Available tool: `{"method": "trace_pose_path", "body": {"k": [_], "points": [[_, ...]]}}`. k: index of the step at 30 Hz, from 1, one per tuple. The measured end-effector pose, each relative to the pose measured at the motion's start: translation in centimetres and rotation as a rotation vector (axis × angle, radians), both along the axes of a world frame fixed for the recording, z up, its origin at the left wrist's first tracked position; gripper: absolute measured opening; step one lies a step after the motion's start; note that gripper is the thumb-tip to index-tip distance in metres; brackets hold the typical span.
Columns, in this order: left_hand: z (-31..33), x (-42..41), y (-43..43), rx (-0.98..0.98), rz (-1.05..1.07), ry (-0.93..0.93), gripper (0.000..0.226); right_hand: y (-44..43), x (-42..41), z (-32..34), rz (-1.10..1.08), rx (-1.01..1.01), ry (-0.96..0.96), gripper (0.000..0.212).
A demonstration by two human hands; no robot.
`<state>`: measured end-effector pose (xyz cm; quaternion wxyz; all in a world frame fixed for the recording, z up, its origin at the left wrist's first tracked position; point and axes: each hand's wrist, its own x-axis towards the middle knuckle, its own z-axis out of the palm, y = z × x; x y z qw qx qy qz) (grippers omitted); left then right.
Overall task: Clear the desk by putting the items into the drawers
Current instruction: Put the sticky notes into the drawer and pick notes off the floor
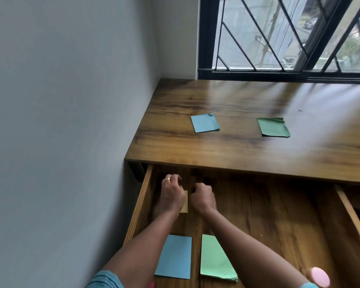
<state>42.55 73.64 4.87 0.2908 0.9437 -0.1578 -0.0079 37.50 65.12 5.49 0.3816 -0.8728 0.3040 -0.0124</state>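
The left drawer (142, 202) under the wooden desk (247, 154) is pulled out. Both my hands are deep at its back left. My left hand (172, 194) lies over a yellowish paper stack (184, 202), fingers curled down on it, and hides most of it. My right hand (203, 196) is curled just right of that stack, with nothing visible inside it. A blue paper stack (175, 256) and a green paper stack (215, 258) lie flat at the drawer's front. On the desk top rest a blue paper stack (205, 123) and a green paper stack (273, 127).
A grey wall runs along the desk's left side, and a barred window (279, 38) stands behind it. A second drawer (355, 217) is open at the right. A pink round object (320, 277) shows at the bottom right edge.
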Motion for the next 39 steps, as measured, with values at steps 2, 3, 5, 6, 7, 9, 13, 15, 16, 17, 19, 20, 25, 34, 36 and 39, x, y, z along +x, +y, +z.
{"method": "trace_pose_path", "body": {"k": [2,3,5,6,7,9,13,15,16,17,19,20,25,34,36,39], "points": [[1.9,1.0,-1.2,-0.065,-0.124,-0.143,0.025,-1.4,-0.2,1.8,0.055,-0.122,-0.077,0.013],[2.8,1.7,-1.9,-0.084,-0.149,-0.174,0.024,-2.3,-0.2,2.6,0.072,-0.186,-0.119,0.014],[4.7,3.6,-4.0,-0.106,-0.148,-0.171,0.025,-4.6,-0.4,4.1,0.060,-0.297,-0.213,0.015],[5.6,4.6,-5.0,-0.107,-0.124,-0.137,0.027,-5.8,-0.4,4.6,0.032,-0.339,-0.248,0.015],[6.3,5.8,-6.2,-0.095,-0.095,-0.081,0.029,-7.3,-0.5,5.1,-0.016,-0.373,-0.272,0.015],[7.6,8.0,-8.6,-0.005,-0.033,0.042,0.035,-10.6,-0.3,5.9,-0.146,-0.419,-0.306,0.015],[9.3,11.1,-12.9,0.159,0.085,0.235,0.047,-17.9,0.7,7.0,-0.446,-0.428,-0.316,0.023],[9.4,12.0,-14.5,0.156,0.145,0.271,0.053,-21.3,1.3,7.1,-0.554,-0.402,-0.273,0.025],[9.4,12.3,-15.1,0.150,0.176,0.279,0.059,-22.8,1.6,7.1,-0.586,-0.383,-0.243,0.026],[9.3,12.6,-15.9,0.148,0.201,0.287,0.068,-24.4,2.1,7.0,-0.612,-0.360,-0.211,0.026],[9.3,13.1,-17.5,0.148,0.245,0.306,0.088,-26.8,3.0,6.9,-0.647,-0.288,-0.137,0.030],[9.3,13.4,-18.3,0.147,0.269,0.320,0.096,-27.7,3.5,6.9,-0.661,-0.238,-0.105,0.038],[9.1,15.4,-21.6,0.234,0.373,0.350,0.075,-30.6,6.5,6.7,-0.674,-0.141,0.049,0.078],[10.7,15.4,-20.5,0.302,0.283,0.495,0.077,-32.6,7.9,7.7,-0.606,0.054,0.353,0.093],[10.3,14.8,-20.2,0.156,0.340,0.509,0.067,-32.4,7.6,7.5,-0.548,0.040,0.333,0.086],[9.7,13.5,-19.7,-0.179,0.484,0.492,0.046,-31.4,6.8,6.8,-0.628,0.049,0.134,0.066]]}}
